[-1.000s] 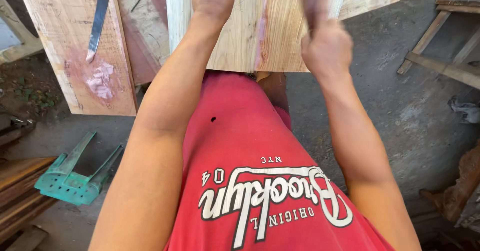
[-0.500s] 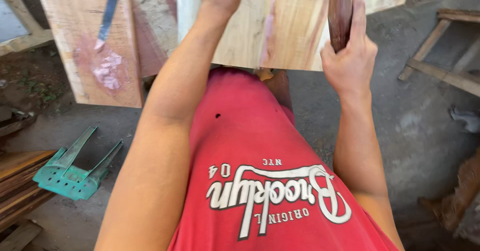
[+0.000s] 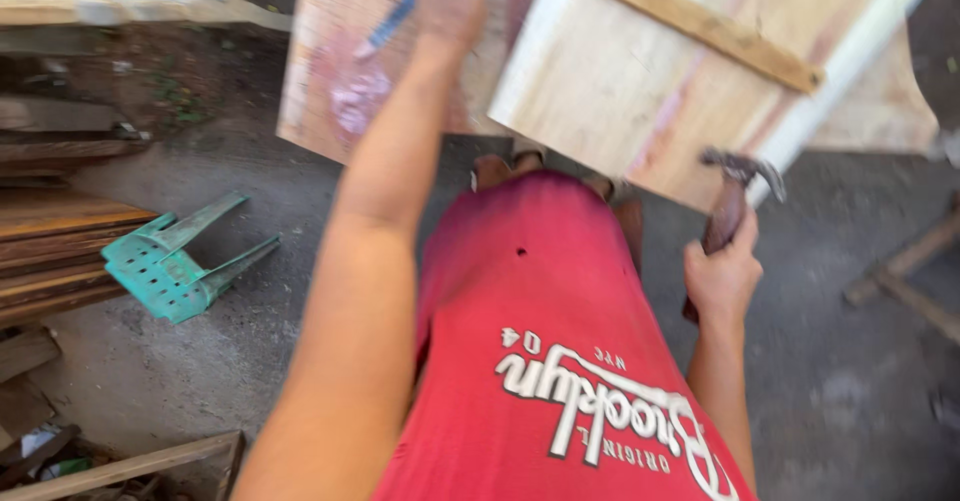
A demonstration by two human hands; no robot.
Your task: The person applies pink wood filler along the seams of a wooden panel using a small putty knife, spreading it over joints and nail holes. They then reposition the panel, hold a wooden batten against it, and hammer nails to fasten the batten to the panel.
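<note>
Head view: the right hand grips a hammer just below the pale wooden panel, head up (a nailing step, I judge). The left hand, blurred, seems to press the plank left of that panel; its grip is unclear.

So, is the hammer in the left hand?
No, the right hand grips the hammer; the left hand reaches up to the boards.
</note>
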